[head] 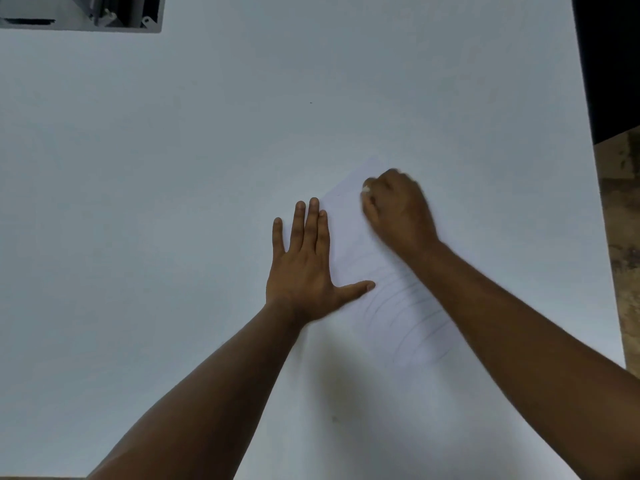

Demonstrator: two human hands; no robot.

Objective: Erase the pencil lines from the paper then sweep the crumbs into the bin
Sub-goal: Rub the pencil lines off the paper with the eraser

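My left hand (304,268) lies flat, fingers straight, pressing the left edge of the paper (391,306), which sits on the white table (156,202) toward four o'clock from its middle. My right hand (398,206) is curled around a small white eraser (365,189) on the sheet's far end. Faint pencil lines (408,313) curve across the near half. A grey frame (79,12) sits at eleven o'clock; a brown floor (620,237) shows at three o'clock.

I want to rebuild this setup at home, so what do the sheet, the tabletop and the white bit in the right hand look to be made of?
Sheet: thin matte paper, lying flat, faint pencil arcs on it.
Tabletop: smooth matte white, perhaps laminate; no grain visible.
White bit pinched in the right hand: probably a rubber or vinyl eraser, too blurred to tell.
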